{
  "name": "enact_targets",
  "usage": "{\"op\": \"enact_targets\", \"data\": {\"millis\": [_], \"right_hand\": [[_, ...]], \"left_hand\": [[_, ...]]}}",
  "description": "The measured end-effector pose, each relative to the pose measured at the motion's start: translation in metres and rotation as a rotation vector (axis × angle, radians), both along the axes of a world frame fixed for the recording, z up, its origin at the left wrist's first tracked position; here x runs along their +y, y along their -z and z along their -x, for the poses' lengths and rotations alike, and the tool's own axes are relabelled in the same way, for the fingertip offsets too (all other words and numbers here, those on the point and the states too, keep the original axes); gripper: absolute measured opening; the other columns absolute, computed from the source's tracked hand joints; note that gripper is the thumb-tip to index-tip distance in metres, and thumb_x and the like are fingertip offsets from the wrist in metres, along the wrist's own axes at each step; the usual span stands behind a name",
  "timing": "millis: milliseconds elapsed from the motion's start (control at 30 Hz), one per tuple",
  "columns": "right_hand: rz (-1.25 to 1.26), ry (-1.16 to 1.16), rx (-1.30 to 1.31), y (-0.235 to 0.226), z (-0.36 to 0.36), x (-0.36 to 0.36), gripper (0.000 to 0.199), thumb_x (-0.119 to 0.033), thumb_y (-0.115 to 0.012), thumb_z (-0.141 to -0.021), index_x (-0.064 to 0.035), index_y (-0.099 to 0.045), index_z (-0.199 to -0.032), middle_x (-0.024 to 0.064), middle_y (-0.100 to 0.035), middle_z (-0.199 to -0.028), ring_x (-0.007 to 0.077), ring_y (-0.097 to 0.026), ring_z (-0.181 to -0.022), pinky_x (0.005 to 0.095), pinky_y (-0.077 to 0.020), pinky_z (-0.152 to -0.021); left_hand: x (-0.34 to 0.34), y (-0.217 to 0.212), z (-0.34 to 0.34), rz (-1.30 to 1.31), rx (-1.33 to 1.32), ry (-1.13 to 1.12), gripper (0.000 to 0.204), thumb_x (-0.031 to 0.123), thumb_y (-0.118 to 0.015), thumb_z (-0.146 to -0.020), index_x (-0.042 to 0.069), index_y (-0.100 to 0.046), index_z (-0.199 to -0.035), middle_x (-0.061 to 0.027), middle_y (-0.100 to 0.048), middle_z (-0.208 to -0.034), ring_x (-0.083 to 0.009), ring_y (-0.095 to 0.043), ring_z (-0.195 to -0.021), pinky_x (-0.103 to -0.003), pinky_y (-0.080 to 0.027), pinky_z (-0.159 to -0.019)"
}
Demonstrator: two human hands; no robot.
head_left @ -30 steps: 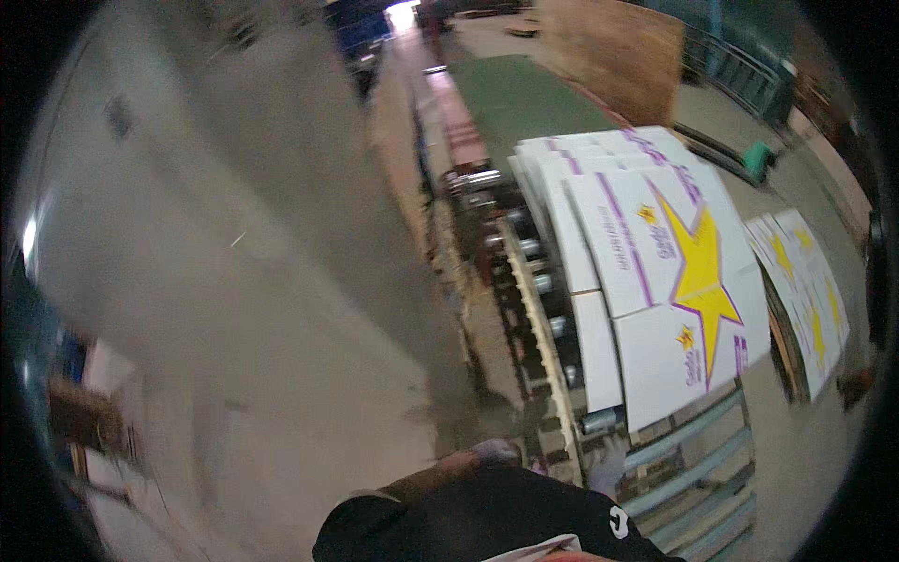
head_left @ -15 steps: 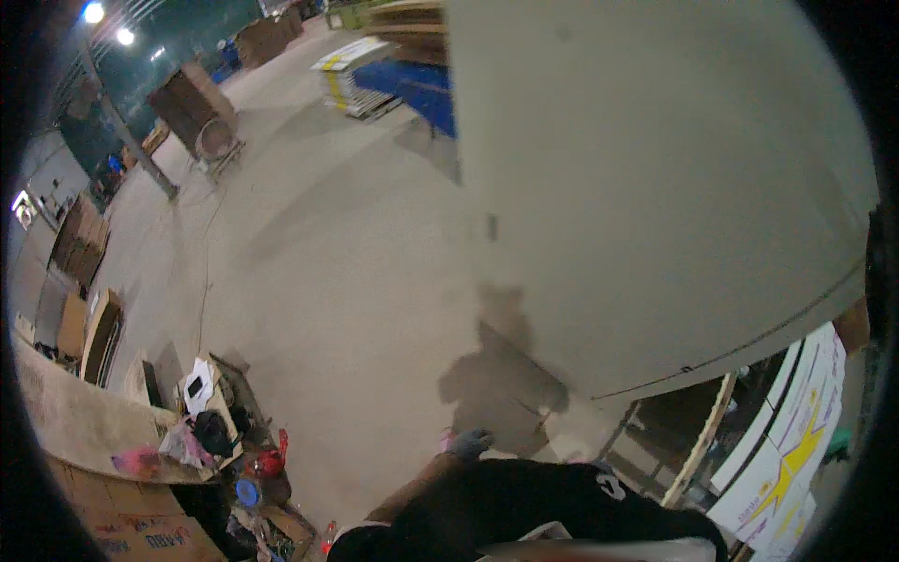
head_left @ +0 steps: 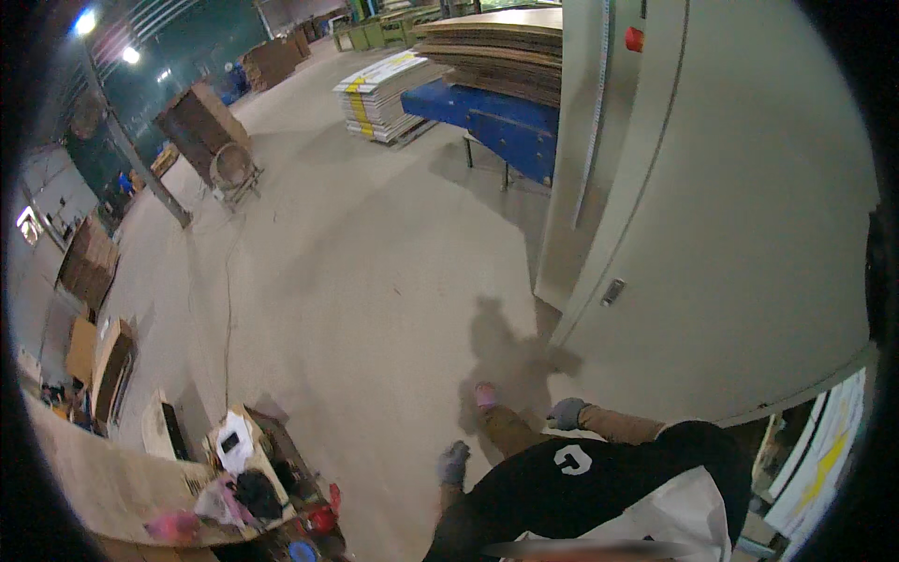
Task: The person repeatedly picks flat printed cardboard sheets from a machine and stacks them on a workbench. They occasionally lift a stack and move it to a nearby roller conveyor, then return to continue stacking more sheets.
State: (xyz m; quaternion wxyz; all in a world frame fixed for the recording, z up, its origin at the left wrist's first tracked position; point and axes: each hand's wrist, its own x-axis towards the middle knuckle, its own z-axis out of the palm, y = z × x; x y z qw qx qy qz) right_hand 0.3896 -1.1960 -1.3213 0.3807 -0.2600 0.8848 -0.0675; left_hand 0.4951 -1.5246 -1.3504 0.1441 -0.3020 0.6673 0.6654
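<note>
My left hand (head_left: 453,463), in a grey glove, hangs low over the floor on the left of my body. It touches nothing that I can see, and its fingers are too small and dark to read. In another grey glove, my right hand (head_left: 567,414) is bent in front of my dark shirt, its fingers curled in and no object showing in it. Nearest to it stands a tall pale grey metal cabinet (head_left: 749,215), apart from the hand, with a small latch (head_left: 612,292) on its panel.
A blue table (head_left: 496,122) bears stacked brown boards (head_left: 496,56); white packaged sheets (head_left: 379,98) are piled beside it. At lower left, a cluttered bench (head_left: 103,468) holds bags and papers. A cable (head_left: 229,318) runs along the floor. A post (head_left: 140,169) and a wheeled fan (head_left: 232,167) stand farther off.
The view has shifted so the cabinet sits farther right and its side edge and the blue table show more fully. Both my gloved hands are now plainly visible; a foot has come forward.
</note>
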Motion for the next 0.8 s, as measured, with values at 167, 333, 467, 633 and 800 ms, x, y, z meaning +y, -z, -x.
{"op": "enact_targets", "data": {"millis": [167,333,467,633,800], "right_hand": [[-0.047,0.054,-0.083,0.031,0.108,-0.057,0.044,-0.046,-0.051,-0.084,-0.0173,-0.066,-0.113,0.0144,-0.065,-0.111,0.0329,-0.061,-0.103,0.0458,-0.0469,-0.089],[0.034,-0.154,0.335,0.036,0.258,-0.116,0.039,-0.041,-0.05,-0.087,-0.0185,-0.063,-0.116,0.0143,-0.065,-0.109,0.0312,-0.062,-0.1,0.0455,-0.0477,-0.088],[0.345,0.395,0.355,-0.025,0.397,-0.162,0.025,-0.023,-0.06,-0.079,-0.0042,-0.06,-0.096,0.0149,-0.065,-0.084,0.0334,-0.062,-0.072,0.0479,-0.0474,-0.061],[0.293,0.558,1.646,-0.171,0.542,-0.171,0.04,-0.025,-0.058,-0.087,-0.0005,-0.057,-0.118,0.0249,-0.054,-0.119,0.0405,-0.052,-0.109,0.0461,-0.0435,-0.092],[0.635,1.121,2.04,-0.284,0.679,-0.143,0.043,-0.02,-0.06,-0.089,-0.0025,-0.051,-0.127,0.0237,-0.04,-0.14,0.0394,-0.04,-0.128,0.0442,-0.0321,-0.107]], "left_hand": [[-0.05,0.013,0.094,0.293,-0.085,0.569,0.045,0.034,-0.06,-0.086,0.002,-0.061,-0.117,-0.0105,-0.068,-0.097,-0.0195,-0.062,-0.089,-0.033,-0.048,-0.079],[-0.162,0.001,0.201,0.306,-0.176,0.288,0.043,0.035,-0.06,-0.087,0.004,-0.061,-0.116,-0.0101,-0.067,-0.098,-0.0208,-0.061,-0.09,-0.034,-0.047,-0.078],[-0.234,0.015,0.263,-0.125,-0.11,-0.301,0.032,0.032,-0.062,-0.086,0.007,-0.064,-0.106,-0.0072,-0.066,-0.089,-0.0167,-0.06,-0.075,-0.034,-0.048,-0.063],[-0.287,0.027,0.339,0.166,-0.34,-0.064,0.031,0.03,-0.061,-0.086,0.007,-0.063,-0.106,-0.0071,-0.066,-0.088,-0.0171,-0.061,-0.074,-0.035,-0.048,-0.063],[-0.368,0.017,0.461,0.309,-0.358,0.188,0.029,0.029,-0.061,-0.086,0.008,-0.063,-0.106,-0.007,-0.066,-0.087,-0.0175,-0.061,-0.073,-0.035,-0.049,-0.062]]}}
